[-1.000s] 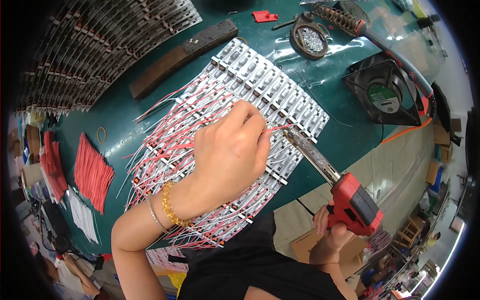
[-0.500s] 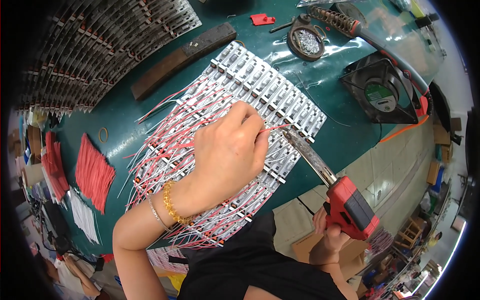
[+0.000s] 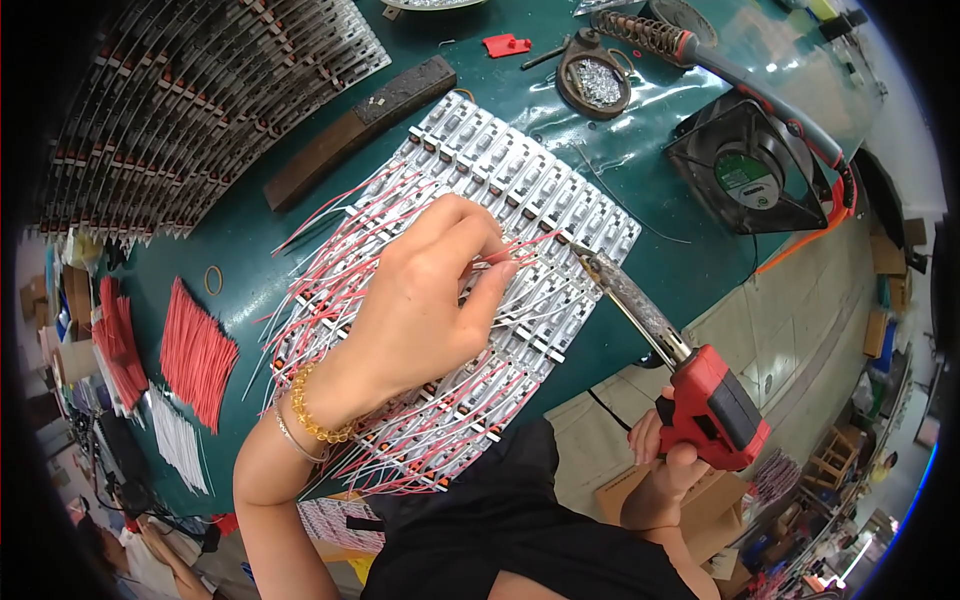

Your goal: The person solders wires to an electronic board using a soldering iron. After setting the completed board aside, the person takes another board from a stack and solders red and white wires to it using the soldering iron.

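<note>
My left hand (image 3: 430, 290) reaches over a slab of small white modules in rows (image 3: 545, 180), with red and white wires trailing from them. Its thumb and index finger are apart, beside a red wire (image 3: 532, 242) whose far end lies near the soldering tip. My right hand (image 3: 668, 455) is wrapped around the red and black handle of a soldering gun (image 3: 715, 410). The gun's dark metal tip points up and left, close to the modules just right of my left fingers. My left palm hides part of the wires beneath it.
Cut red wires (image 3: 198, 352) and white wires (image 3: 177, 438) lie in bundles at left. Behind are a dark bar (image 3: 350, 130) and stacked module strips (image 3: 200, 110). A round dish of metal bits (image 3: 594, 82), a second iron (image 3: 760, 95) and a fan (image 3: 750, 170) sit at far right.
My left thumb and index finger have parted from their pinch on the red wire, and the hand has drawn slightly left. The soldering gun has shifted slightly right, its tip rising a little.
</note>
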`<state>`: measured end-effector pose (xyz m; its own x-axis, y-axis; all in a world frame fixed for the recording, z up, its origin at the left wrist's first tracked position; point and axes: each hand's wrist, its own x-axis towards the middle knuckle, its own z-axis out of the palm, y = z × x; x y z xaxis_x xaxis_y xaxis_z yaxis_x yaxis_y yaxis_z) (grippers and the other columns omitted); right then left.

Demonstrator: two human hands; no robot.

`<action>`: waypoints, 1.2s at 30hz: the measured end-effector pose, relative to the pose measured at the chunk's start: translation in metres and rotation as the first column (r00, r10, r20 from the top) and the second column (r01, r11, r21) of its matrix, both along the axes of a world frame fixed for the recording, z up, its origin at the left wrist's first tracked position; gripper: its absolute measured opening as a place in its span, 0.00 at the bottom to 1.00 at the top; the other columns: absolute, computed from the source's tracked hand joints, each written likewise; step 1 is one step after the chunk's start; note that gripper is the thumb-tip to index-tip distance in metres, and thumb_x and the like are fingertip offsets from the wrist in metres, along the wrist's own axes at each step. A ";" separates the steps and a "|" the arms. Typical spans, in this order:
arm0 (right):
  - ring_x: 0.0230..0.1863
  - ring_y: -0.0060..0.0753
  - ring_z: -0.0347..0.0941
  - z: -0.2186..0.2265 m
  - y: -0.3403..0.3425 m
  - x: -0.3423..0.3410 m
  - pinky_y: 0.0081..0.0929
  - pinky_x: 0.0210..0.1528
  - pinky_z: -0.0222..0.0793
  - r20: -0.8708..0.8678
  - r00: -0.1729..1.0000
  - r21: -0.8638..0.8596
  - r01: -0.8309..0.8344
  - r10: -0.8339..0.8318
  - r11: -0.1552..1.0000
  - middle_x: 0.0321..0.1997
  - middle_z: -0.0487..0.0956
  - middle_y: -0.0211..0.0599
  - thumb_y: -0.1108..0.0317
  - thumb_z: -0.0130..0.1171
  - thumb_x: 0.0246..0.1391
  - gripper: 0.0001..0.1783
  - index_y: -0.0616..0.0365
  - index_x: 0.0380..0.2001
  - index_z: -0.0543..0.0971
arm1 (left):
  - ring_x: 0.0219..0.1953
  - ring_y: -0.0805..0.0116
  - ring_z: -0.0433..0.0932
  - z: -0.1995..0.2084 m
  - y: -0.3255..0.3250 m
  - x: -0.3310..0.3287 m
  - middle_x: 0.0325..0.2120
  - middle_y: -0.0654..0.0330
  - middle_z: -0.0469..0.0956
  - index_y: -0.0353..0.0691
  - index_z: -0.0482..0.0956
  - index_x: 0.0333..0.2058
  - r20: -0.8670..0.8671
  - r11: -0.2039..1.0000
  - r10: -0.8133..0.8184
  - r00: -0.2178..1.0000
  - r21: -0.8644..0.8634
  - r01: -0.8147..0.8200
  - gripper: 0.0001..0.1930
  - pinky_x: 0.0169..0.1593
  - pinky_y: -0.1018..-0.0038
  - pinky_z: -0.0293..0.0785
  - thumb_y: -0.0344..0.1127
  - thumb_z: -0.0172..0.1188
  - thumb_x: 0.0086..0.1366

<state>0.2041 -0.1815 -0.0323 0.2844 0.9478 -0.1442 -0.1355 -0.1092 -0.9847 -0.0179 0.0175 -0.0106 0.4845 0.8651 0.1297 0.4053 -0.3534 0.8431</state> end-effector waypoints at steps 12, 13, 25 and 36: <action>0.11 0.23 0.63 0.002 -0.009 0.000 0.22 0.19 0.62 0.026 1.000 -0.003 -0.002 0.002 1.000 0.12 0.65 0.25 0.31 0.57 0.53 0.47 0.70 0.54 0.67 | 0.25 0.69 0.80 -0.016 -0.015 0.029 0.35 0.63 0.78 0.38 0.75 0.26 -0.210 0.973 0.130 0.969 0.215 -0.084 0.07 0.26 0.73 0.72 0.27 0.66 0.56; 0.11 0.23 0.63 0.001 -0.009 0.000 0.22 0.19 0.62 0.026 1.000 -0.008 -0.001 0.001 1.000 0.12 0.65 0.25 0.31 0.57 0.53 0.47 0.70 0.54 0.67 | 0.25 0.69 0.81 -0.016 -0.015 0.029 0.35 0.63 0.78 0.38 0.76 0.26 -0.211 0.970 0.131 0.969 0.230 -0.081 0.06 0.26 0.74 0.73 0.27 0.66 0.56; 0.28 0.27 0.70 -0.027 -0.049 0.029 0.25 0.28 0.62 -0.288 0.957 -0.258 -0.039 -0.038 0.965 0.28 0.73 0.30 0.28 0.62 0.45 0.38 0.58 0.33 0.76 | 0.24 0.69 0.81 -0.014 -0.014 0.027 0.35 0.62 0.78 0.37 0.76 0.26 -0.211 0.978 0.120 0.970 0.195 -0.079 0.06 0.26 0.75 0.73 0.26 0.66 0.55; 0.11 0.22 0.62 -0.014 -0.020 0.003 0.22 0.18 0.62 0.078 0.996 0.028 0.044 -0.046 0.999 0.12 0.66 0.25 0.33 0.61 0.50 0.50 0.74 0.54 0.65 | 0.24 0.70 0.81 -0.017 -0.015 0.027 0.35 0.63 0.78 0.38 0.76 0.26 -0.211 0.974 0.127 0.969 0.209 -0.083 0.05 0.26 0.74 0.73 0.27 0.66 0.55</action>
<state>0.2066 -0.2016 -0.0461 0.3363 0.9369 -0.0955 -0.0621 -0.0791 -0.9949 0.0096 0.0025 -0.0272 0.4281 0.8808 0.2021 0.6179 -0.4485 0.6458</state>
